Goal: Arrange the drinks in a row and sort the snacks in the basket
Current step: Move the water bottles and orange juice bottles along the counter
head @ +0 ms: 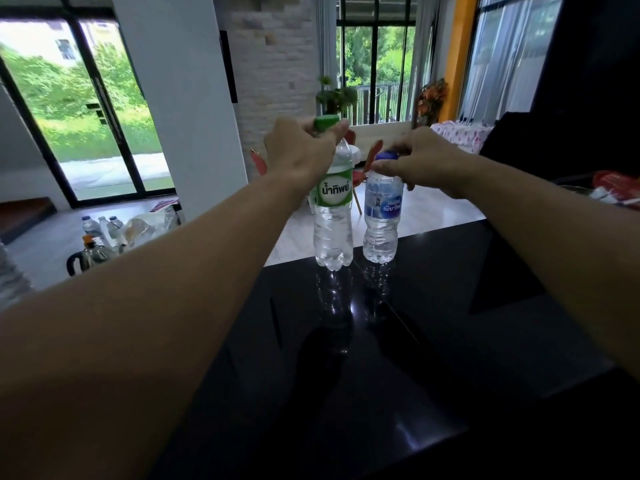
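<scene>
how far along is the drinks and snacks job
Done: two drinks, the green-label bottle and the blue-label bottle, stand upright side by side on the counter. In hand: the left hand holds the green cap, the right hand pinches the blue cap. Left: no basket shows, so snack sorting looks unstarted; a red item at the right edge is too blurred to name.
</scene>
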Motion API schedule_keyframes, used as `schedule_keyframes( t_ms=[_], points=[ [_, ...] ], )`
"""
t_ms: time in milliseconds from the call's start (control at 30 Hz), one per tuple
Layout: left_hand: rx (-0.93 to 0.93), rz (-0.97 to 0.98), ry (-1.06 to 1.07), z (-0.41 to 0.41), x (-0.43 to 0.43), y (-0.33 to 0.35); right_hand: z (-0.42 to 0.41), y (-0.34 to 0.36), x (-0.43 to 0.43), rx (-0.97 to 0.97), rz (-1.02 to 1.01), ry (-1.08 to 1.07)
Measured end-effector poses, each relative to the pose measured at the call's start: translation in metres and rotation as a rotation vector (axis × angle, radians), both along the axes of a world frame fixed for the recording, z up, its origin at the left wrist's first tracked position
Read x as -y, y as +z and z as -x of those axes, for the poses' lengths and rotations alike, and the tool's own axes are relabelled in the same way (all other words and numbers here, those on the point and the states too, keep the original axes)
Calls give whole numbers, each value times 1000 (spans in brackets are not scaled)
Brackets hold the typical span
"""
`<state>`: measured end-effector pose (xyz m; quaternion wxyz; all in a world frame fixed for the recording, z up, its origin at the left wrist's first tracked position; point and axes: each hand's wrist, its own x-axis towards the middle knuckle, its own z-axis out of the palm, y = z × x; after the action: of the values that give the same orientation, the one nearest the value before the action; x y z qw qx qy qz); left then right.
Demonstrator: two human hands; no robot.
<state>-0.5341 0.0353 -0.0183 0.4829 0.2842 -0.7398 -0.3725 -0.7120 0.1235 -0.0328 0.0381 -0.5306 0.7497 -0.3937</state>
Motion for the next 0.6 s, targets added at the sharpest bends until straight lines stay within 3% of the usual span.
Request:
schedule_keyframes(
  t_ms=[600],
  points=[
    [26,-75,-66,5,6,-14,1,-7,0,-126,10,-20]
  ],
)
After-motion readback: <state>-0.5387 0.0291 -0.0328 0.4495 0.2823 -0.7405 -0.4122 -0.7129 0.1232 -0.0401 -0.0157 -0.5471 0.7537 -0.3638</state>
